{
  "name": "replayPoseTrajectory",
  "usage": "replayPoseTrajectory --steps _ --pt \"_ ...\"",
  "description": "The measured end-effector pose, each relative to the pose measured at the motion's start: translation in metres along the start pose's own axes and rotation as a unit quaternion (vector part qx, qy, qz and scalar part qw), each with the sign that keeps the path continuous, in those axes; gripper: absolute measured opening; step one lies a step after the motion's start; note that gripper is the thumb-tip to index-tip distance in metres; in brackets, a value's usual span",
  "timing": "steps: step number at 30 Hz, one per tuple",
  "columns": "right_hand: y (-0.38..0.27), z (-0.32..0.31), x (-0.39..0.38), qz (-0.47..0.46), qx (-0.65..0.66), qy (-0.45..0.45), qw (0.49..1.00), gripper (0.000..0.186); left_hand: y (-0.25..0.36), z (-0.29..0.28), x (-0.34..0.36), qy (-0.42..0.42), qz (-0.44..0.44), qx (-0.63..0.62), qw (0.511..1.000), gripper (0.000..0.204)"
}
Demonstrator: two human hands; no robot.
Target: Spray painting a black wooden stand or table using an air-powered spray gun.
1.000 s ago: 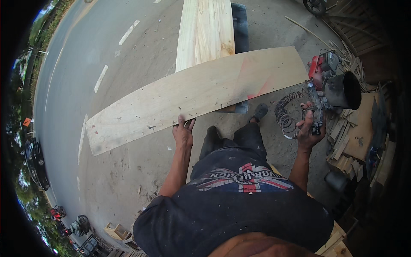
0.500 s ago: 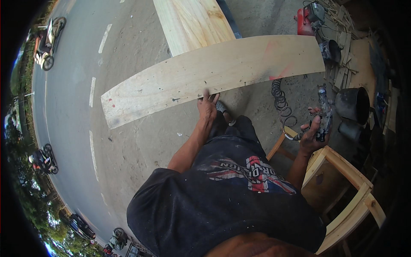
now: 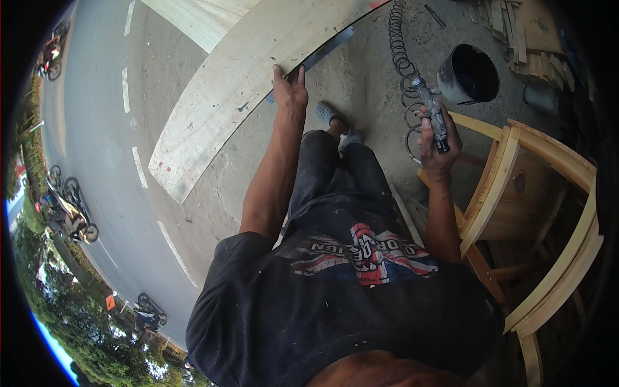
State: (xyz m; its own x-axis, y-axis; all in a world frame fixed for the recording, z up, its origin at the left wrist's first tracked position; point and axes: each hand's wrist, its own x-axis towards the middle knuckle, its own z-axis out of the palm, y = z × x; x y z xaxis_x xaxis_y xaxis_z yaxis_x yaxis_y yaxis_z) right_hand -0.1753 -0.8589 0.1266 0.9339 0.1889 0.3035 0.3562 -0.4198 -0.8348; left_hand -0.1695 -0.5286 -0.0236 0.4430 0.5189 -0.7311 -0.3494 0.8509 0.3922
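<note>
One wooden frame (image 3: 493,187): stands near right, beside your right forearm, its lower parts lost in shadow.
Right hand (image 3: 445,153): your fingers wrap a grimy handheld tool (image 3: 433,115), probably held out to the right to keep it clear of the thin board (image 3: 213,109).
Left hand (image 3: 291,95): you grip the board's near edge, thumb on top, other fingers mostly hidden, likely to steady it.
Thin board: slants from left of you to the far edge of view, where its end is cut off (so you can't tell what bears it there).
Coiled hose (image 3: 396,48): loops beside the tool; its joint is hard to make out.
Dark bucket (image 3: 451,84): just beyond the tool, perhaps for easy reach; contents unreadable.
Pale panel (image 3: 193,22): far left, partly covered and cut off.
</note>
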Motion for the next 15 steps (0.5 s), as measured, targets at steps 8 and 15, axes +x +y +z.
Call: replayPoseTrajectory --steps 8,15 --pt "0.078 0.057 -0.095 0.058 -0.024 -0.088 0.994 0.044 0.012 -0.069 -0.054 -0.095 -0.047 0.336 0.936 0.105" --pt "0.112 0.151 -0.111 0.049 -0.005 -0.07 0.996 0.043 0.043 -0.307 -0.042 -0.164 -0.012 0.806 0.569 0.061"
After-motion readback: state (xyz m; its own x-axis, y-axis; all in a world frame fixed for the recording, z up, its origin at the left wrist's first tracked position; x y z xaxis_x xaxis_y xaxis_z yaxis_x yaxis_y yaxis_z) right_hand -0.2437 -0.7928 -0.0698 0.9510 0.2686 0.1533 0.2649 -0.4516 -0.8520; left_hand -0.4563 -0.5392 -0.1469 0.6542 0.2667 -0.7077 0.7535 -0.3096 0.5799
